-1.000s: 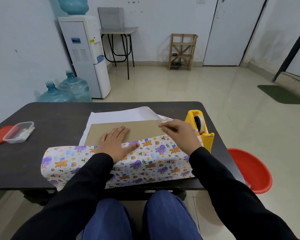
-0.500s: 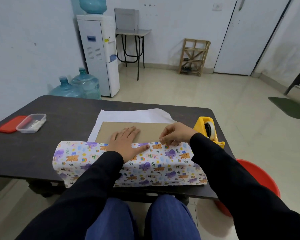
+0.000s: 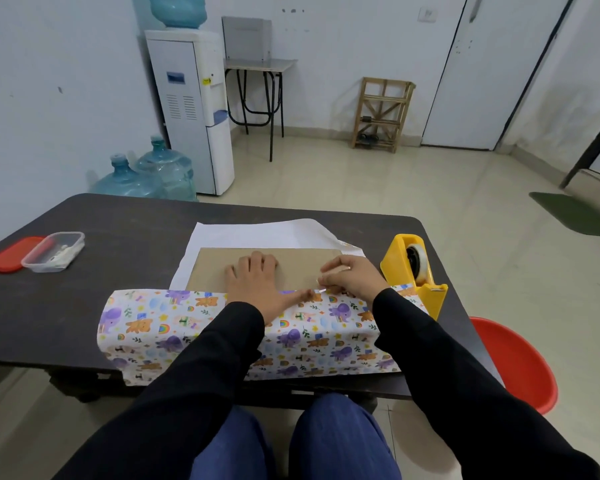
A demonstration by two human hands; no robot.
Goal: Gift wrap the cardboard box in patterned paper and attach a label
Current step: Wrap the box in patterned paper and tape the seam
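My left hand [image 3: 253,285] lies flat on the box top, fingers straight and spread. Its thumb stretches along the paper's edge to pin it. My right hand [image 3: 350,277] is curled, fingertips pinched together at that same edge, just beside the left thumb. I think they hold a short strip of tape [image 3: 322,290], but on this remote feed it is only a glint, so I can't be sure.

From big to small: the table [image 3: 118,220] carries everything. The paper [image 3: 160,323] spreads across its near half. The printed side shows where 1 flap comes up the near side of the box and onto its top. The white side shows where the other flap lies flat beyond. The box [image 3: 212,268] sits in the middle of the sheet, most of its brown top bare. The dispenser [image 3: 413,271] stands just beside my right hand, at the box's right end. A tub [image 3: 54,251] and a red lid [image 3: 4,254] sit well apart at the left.

I judge the job to be at an early stage: 1 of 2 long flaps is up and being fixed. The far flap, both ends and the label are left. I see no label anywhere.
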